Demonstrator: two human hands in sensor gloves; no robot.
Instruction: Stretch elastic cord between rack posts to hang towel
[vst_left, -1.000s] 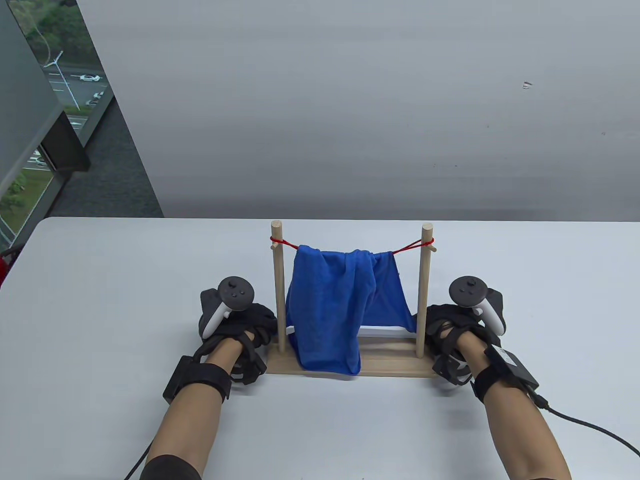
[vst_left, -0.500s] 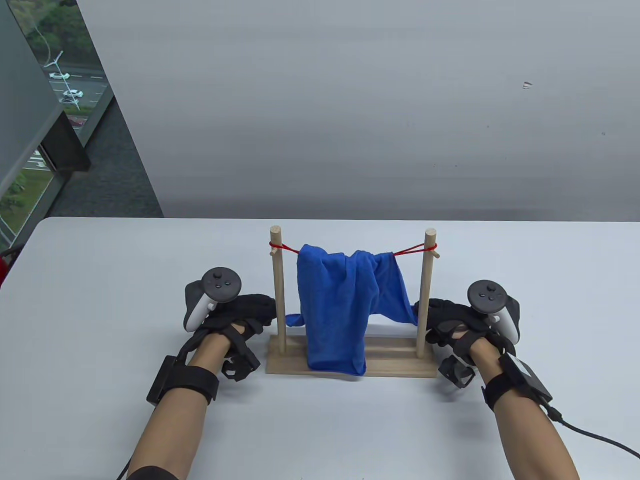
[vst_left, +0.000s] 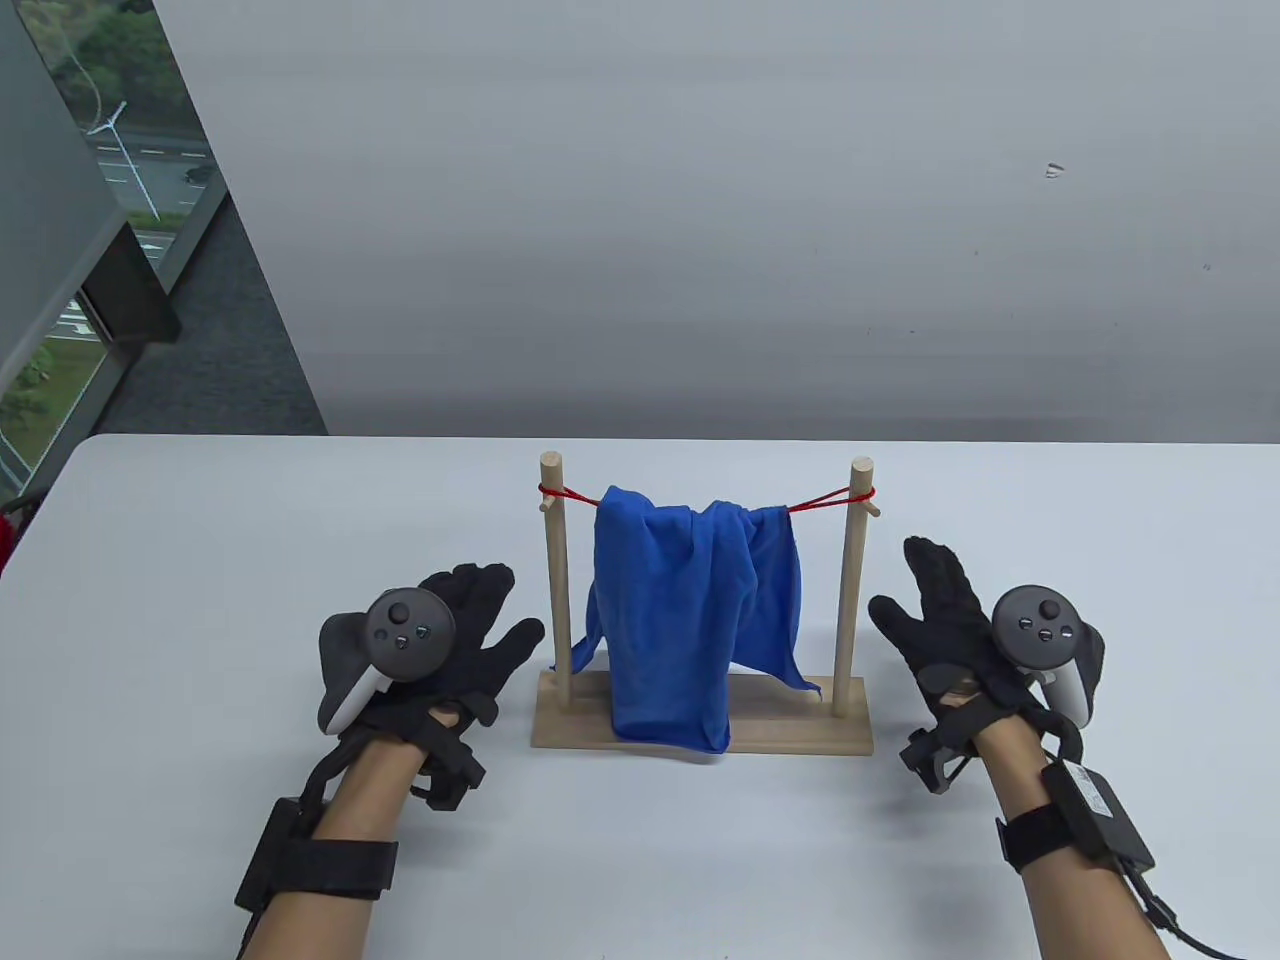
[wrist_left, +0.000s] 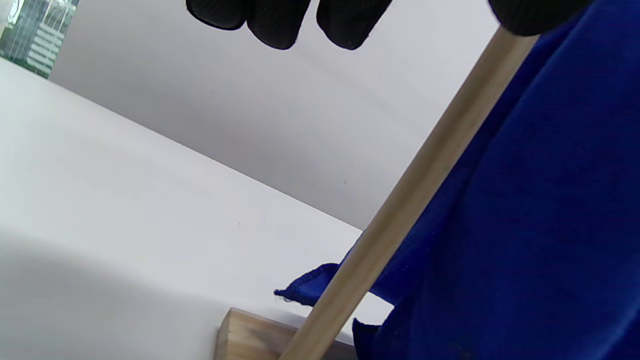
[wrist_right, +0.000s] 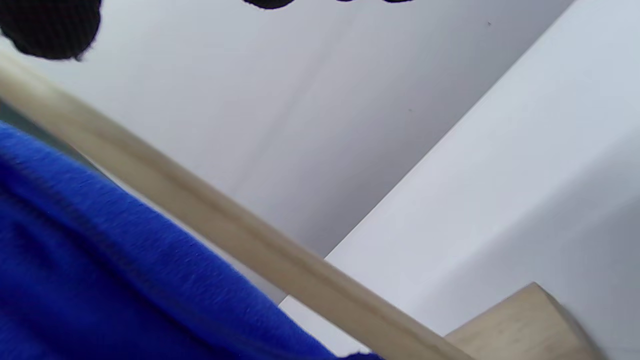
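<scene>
A wooden rack (vst_left: 800, 738) stands on the white table with a left post (vst_left: 556, 590) and a right post (vst_left: 852, 590). A red elastic cord (vst_left: 825, 497) runs between the post tops. A blue towel (vst_left: 690, 610) hangs over the cord. My left hand (vst_left: 470, 640) is open, fingers spread, just left of the left post and touching nothing. My right hand (vst_left: 935, 610) is open just right of the right post, holding nothing. The left wrist view shows the left post (wrist_left: 420, 190) and towel (wrist_left: 525, 225); the right wrist view shows the right post (wrist_right: 225, 235) and towel (wrist_right: 100, 270).
The white table (vst_left: 200, 560) runs to a grey wall behind. A window (vst_left: 60, 250) is at the far left. A black cable (vst_left: 1190, 935) trails from my right wrist at the bottom right corner.
Both hands have let go of the rack's posts and base, opened, and drawn outward and back from it. The rack now stands on its own and the towel has settled.
</scene>
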